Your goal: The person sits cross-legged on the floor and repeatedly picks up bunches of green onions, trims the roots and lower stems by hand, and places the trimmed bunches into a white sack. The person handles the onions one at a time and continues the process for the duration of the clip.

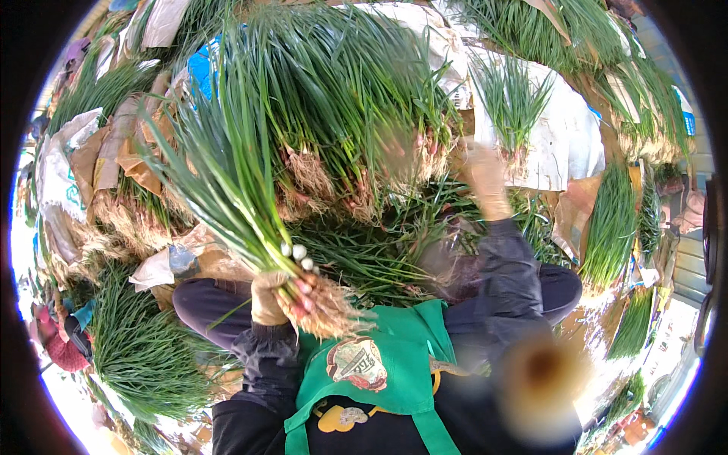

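My left hand, which looks gloved, is closed around a bunch of green onions. White-covered fingertips show at the bunch's far side. Its reddish bulbs and stringy roots point toward my apron, and the long leaves fan up and left. My right hand is blurred, reached out at the right end of a large heap of green onions; whether it holds anything is not visible. Close by it, a small bunch of green onions lies on a white woven sack.
Loose leaves litter the ground between my crossed legs. More green onion piles lie at left, right and upper right. Sacks cover parts of the left piles. Another person is at the far left edge.
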`<state>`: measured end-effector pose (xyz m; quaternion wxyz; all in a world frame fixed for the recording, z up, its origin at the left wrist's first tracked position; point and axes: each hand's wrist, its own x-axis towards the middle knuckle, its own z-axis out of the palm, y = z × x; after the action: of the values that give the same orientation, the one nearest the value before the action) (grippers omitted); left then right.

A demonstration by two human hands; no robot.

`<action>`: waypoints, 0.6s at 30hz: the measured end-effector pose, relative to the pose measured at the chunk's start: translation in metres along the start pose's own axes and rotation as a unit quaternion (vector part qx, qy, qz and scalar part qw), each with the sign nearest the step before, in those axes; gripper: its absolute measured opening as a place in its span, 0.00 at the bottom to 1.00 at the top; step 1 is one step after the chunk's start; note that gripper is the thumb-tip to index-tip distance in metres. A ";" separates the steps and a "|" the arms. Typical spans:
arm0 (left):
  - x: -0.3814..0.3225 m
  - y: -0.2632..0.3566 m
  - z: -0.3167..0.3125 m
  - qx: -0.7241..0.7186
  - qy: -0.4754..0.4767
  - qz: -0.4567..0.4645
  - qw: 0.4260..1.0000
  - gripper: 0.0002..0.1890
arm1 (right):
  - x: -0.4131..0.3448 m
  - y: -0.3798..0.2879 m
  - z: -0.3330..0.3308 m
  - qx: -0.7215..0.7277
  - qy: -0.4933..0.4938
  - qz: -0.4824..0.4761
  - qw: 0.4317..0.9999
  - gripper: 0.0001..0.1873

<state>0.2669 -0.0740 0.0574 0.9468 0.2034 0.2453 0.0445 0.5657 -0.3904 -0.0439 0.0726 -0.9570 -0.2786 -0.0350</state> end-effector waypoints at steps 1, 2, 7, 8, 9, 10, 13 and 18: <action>0.006 0.001 -0.011 0.004 0.022 -0.015 1.000 0.28 | 0.001 -0.045 0.024 0.311 -0.006 0.051 0.949 0.14; 0.009 0.005 -0.004 -0.004 0.057 -0.055 0.997 0.33 | 0.014 -0.105 -0.003 0.358 -0.181 0.200 0.894 0.18; 0.018 -0.005 -0.007 -0.050 0.022 -0.048 0.997 0.37 | 0.005 -0.178 0.059 0.424 -0.155 0.312 0.836 0.21; 0.011 -0.006 -0.001 -0.047 0.031 -0.025 0.998 0.37 | 0.008 -0.171 0.051 0.567 -0.123 0.255 0.773 0.20; 0.006 -0.003 -0.002 -0.051 -0.010 -0.019 0.998 0.36 | 0.013 -0.173 0.029 0.663 -0.059 0.192 0.722 0.20; 0.000 -0.002 0.002 -0.053 -0.037 -0.019 0.998 0.35 | 0.017 -0.174 0.005 0.743 0.003 0.127 0.657 0.20; 0.011 -0.010 0.005 -0.096 -0.082 -0.012 0.992 0.34 | 0.024 -0.138 0.021 0.639 0.028 0.124 0.759 0.19; 0.016 -0.003 -0.012 -0.101 -0.005 -0.034 0.994 0.35 | -0.032 -0.126 0.070 0.310 -0.215 0.188 0.907 0.13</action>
<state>0.2747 -0.0697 0.0395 0.9648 0.0984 0.2412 0.0356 0.4726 -0.2910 -0.1015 0.3090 -0.9053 -0.0991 0.2741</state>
